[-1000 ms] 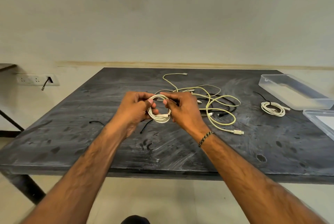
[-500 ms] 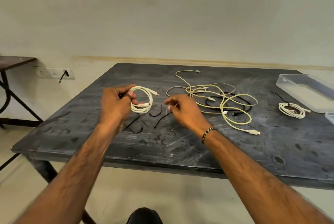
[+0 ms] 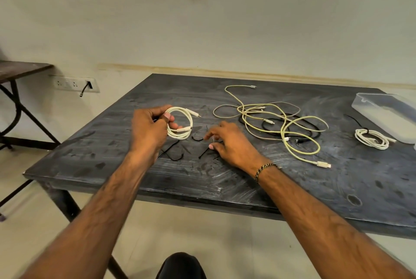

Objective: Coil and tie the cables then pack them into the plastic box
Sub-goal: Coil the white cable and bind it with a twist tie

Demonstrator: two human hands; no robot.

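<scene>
My left hand [image 3: 149, 130] grips a coiled white cable [image 3: 183, 126] just above the dark table [image 3: 292, 188]. My right hand [image 3: 227, 143] is low over the table with fingers bent, its fingertips at a short black tie [image 3: 203, 153]; whether it pinches the tie is unclear. More black ties [image 3: 172, 153] lie below the coil. A tangle of loose yellow-white and black cables [image 3: 283, 125] lies to the right. A coiled, tied white cable [image 3: 371, 139] rests beside the clear plastic box [image 3: 387, 112] at the far right.
A wall socket strip [image 3: 74, 84] with a plugged lead sits on the wall at left. A second small table [image 3: 20, 71] stands at the far left. The table's front edge runs just below my wrists.
My hands have parted: the left took the coil to the left, and the right let go of it and dropped toward the black ties. The view has shifted left.
</scene>
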